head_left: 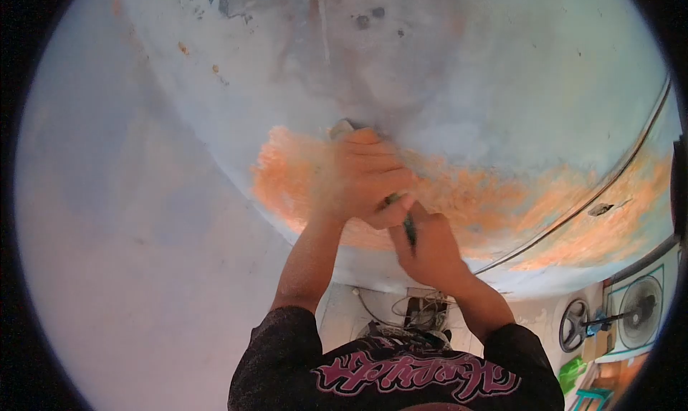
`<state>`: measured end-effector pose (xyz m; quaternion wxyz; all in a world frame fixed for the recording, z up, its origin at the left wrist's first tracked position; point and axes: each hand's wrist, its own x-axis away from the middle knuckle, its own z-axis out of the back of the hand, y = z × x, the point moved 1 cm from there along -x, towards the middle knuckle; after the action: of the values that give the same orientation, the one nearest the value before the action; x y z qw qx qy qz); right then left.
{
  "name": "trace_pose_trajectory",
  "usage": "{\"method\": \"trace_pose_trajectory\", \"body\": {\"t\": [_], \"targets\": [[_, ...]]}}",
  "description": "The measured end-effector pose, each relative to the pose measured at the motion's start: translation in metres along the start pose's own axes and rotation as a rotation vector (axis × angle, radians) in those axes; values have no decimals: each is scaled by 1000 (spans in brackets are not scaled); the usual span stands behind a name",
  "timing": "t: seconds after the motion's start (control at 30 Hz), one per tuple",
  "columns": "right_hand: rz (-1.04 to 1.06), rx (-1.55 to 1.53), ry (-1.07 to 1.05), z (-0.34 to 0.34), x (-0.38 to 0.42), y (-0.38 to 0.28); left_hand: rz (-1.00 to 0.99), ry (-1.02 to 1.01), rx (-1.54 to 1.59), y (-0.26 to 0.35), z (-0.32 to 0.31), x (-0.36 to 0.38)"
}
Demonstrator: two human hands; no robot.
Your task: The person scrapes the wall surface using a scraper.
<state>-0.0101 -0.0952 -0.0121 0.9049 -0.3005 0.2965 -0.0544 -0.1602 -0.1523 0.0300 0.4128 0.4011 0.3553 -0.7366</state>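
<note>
A large curved panel point(487, 117), grey-white with orange patches, fills the upper view. My left hand point(373, 178) lies over a tool pressed against the panel, its fingers wrapped round the top; a greyish edge of the tool point(342, 128) shows past the fingertips. Just right of and below it, my right hand point(430, 246) is closed round the tool's dark green handle point(410, 228). Both hands are slightly blurred, and most of the tool is hidden under them.
A dark seam point(559, 225) crosses the panel at the right, near a small dark hole point(600, 209). Lower right are a fan point(640, 303), a black wheel point(574, 325) and a green bag point(572, 374). Cables point(423, 307) hang below my hands.
</note>
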Motion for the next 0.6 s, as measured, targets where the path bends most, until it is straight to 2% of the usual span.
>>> {"method": "trace_pose_trajectory", "body": {"t": [0.1,0.17,0.23,0.33,0.4,0.47,0.53,0.6], "targets": [[-57,-10,-39,9,25,2,5,-25,23,14,-12,3],[-30,16,-32,0,8,0,22,-64,84,9,-7,4],[-12,41,-21,-7,-5,-3,-19,23,-52,-8,12,4],[29,34,-43,-8,-9,-6,-19,3,-66,-8,17,6],[-51,21,-55,-3,6,-9,-6,1,-8,5,6,13],[-34,53,-42,-12,3,-10,5,3,44,1,7,17],[-29,88,-43,-17,-1,-14,-32,118,11,-9,16,19],[19,99,-27,-19,-14,-21,-24,104,0,-13,22,19]]}}
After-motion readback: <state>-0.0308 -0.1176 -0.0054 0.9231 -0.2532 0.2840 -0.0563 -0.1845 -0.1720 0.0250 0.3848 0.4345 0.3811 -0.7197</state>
